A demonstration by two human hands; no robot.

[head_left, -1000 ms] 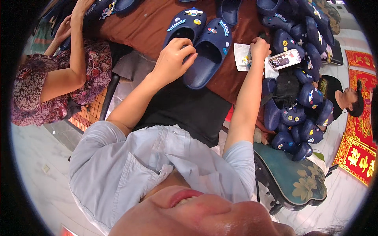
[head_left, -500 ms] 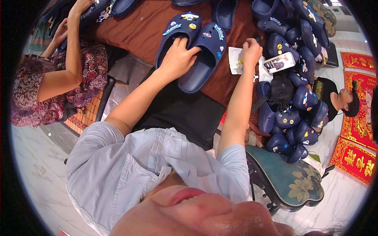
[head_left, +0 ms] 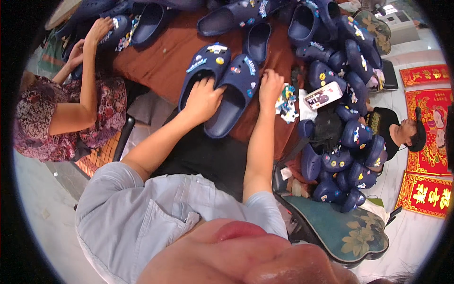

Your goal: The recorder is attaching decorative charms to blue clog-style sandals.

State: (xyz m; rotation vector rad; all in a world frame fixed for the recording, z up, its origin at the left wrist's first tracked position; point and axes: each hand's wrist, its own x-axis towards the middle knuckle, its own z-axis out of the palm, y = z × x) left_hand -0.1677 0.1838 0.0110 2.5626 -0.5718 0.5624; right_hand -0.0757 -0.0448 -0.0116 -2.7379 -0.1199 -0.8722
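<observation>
Brown cloth (head_left: 156,66) spreads before us in head view; navy clogs (head_left: 359,135) heap up at right. Left clog (head_left: 206,69) and right clog (head_left: 234,100) lie side by side on cloth, uppers decorated. Our left hand (head_left: 204,102) has fingertips inside left clog's opening; whether they grip, we cannot tell. Our right hand (head_left: 272,88) rests near right clog, fingers curled together; anything pinched stays hidden from us. Just beside it: loose charms (head_left: 287,104), then phone (head_left: 323,94), screen lit.
</observation>
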